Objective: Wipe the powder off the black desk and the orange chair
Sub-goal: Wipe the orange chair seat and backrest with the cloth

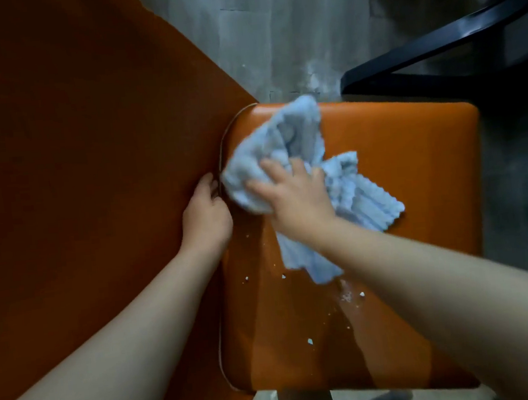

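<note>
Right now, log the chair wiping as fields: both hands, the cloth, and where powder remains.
right hand: pressing the light blue cloth onto the orange seat
left hand: at the seam between seat and backrest; hold unclear
cloth: crumpled, on the seat's far half, by the backrest
powder left: white specks on the seat's near half, beside the right forearm
chair wiped: not yet

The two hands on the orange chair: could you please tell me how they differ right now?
The right hand lies spread on the blue cloth, pressing it onto the seat; the left hand touches no cloth. The right hand is out over the seat, while the left hand sits at the seam with the backrest, its fingertips hidden. Both arms are bare.
</note>
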Available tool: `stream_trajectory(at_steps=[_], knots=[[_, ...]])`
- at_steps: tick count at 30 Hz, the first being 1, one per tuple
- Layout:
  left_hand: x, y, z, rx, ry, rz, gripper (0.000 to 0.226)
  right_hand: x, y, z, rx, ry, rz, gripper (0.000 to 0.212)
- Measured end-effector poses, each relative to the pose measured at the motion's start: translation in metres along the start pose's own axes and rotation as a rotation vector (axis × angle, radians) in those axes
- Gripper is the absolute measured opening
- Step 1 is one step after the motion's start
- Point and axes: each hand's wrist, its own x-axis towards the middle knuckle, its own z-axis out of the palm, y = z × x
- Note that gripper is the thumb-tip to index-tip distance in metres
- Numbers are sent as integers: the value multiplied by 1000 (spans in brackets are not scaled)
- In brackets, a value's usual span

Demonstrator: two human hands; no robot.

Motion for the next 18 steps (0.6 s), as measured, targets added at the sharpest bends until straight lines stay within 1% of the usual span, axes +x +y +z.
stream_trajectory(at_steps=[1, 2, 3, 6, 7, 8, 9, 10, 11, 13, 14, 15, 16, 17, 18], knots=[[0, 0, -1, -9, -7, -11, 54, -13, 0, -3, -6, -42, -70, 48], [-1, 0, -1, -21, -15, -22, 54, -17, 2, -7, -8, -69, -101, 45], [-2, 1, -2, -37, -17, -25, 53, -14, 3, -12, 19, -93, -69, 43], [-3, 4, -5, -52, 0, -20, 50, 32, -1, -29, 58, 34, 157, 51], [-3, 4, -5, -63, 5, -12, 48, 44, -4, -29, 33, 34, 184, 54], [-4, 6, -6, -71, 9, -1, 45, 50, -7, -23, 14, -12, 184, 56], [-5, 7, -6, -85, 11, 21, 42, 47, -10, -12, -8, -64, 153, 55], [-6, 8, -7, -109, 16, 46, 41, 36, -13, -3, -48, -68, 81, 52], [-8, 8, -8, -136, 28, 65, 43, 21, -14, 3, -65, -42, -11, 48], [-13, 9, -10, -155, 49, 56, 52, -20, -11, 7, -62, -57, -160, 42], [-14, 8, -12, -158, 49, 51, 59, -35, -8, 6, -108, -114, -233, 42], [-16, 8, -13, -151, 44, 47, 63, -43, -3, 3, -113, -218, -286, 44], [-18, 10, -16, -140, 35, 54, 60, -46, 3, -4, -81, -296, -281, 45], [-19, 10, -17, -125, 25, 67, 52, -42, 6, -10, -68, -302, -243, 45], [-19, 10, -19, -114, 10, 79, 44, -31, 5, -18, -19, -202, -190, 45]])
